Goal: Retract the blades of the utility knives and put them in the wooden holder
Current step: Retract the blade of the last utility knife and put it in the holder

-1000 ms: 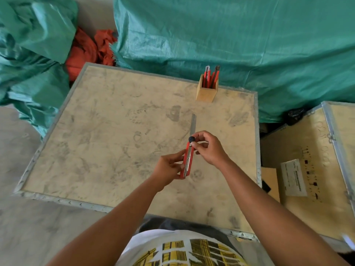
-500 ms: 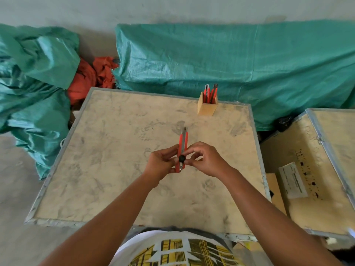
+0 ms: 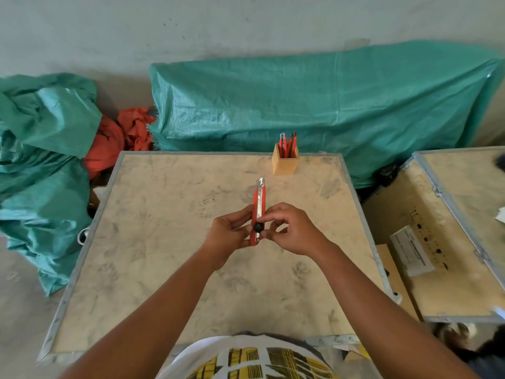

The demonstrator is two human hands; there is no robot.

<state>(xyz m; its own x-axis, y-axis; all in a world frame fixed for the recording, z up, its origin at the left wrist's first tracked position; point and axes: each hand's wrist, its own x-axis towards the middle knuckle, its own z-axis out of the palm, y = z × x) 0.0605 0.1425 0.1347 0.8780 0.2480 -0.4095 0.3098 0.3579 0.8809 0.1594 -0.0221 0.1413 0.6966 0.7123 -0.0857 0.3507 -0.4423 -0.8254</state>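
While you hold the utility knife (image 3: 258, 212) at the centre of the frame, its slim red plastic body with a silvery metal channel points up the picture, a short metal tip showing at the far end. Your left hand (image 3: 228, 233) is closed around the knife's lower left side, and your right hand (image 3: 293, 231) pinches it from the right, fingertips at the round black knob (image 3: 258, 227) near the handle's bottom. Below both hands lies the tabletop (image 3: 164, 255), a scuffed, smudged plywood sheet edged in grey metal. Toward the upper centre, well apart from your hands, stands the wooden holder (image 3: 285, 163), a plain square box of pale wood, with other red knives (image 3: 287, 143) upright inside. Woven green tarpaulin (image 3: 314, 105) fills the frame behind it.
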